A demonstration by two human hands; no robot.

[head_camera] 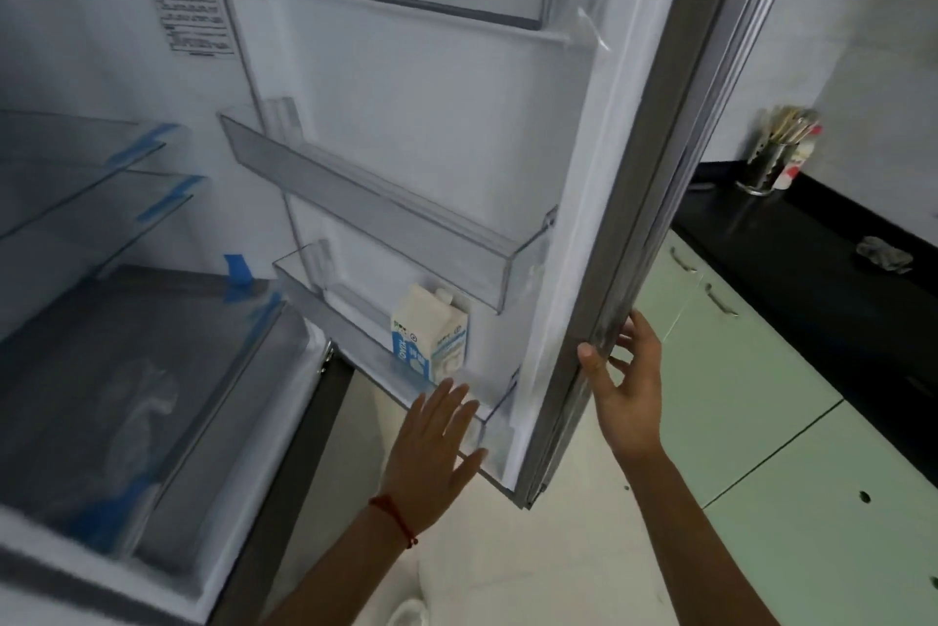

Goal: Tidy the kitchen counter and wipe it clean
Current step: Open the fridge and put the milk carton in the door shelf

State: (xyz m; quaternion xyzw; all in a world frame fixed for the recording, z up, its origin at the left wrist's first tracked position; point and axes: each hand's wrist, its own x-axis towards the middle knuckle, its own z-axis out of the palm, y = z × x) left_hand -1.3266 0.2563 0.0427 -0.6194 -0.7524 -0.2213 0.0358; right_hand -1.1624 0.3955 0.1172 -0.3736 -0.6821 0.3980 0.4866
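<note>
The refrigerator door [583,169] stood open through the middle of the frame, its inner lining smooth white plastic and its outer edge brushed grey metal. Three clear plastic door bins ran across the lining; in the lowest bin [355,321] a white and blue milk carton [431,336] with a gabled top and small cap stood upright, at centre frame. The left hand [431,448], a red string bracelet [396,514] at its wrist, was spread flat with straight fingers just below the carton, against the front of that bin, holding nothing. The right hand [629,392] lay on the door's metal edge at lower right of centre, thumb on the near face and fingers extended behind it, loosely held rather than clamped.

At left, glass shelves [76,179] and a translucent drawer [127,397] carried strips of blue tape. At the right edge, the glossy black kitchen counter [812,280] ran above pale green cabinet doors [736,372]. A perforated metal utensil holder [766,163] stood on it at upper right, and a crumpled grey cloth [883,255] lay further along.
</note>
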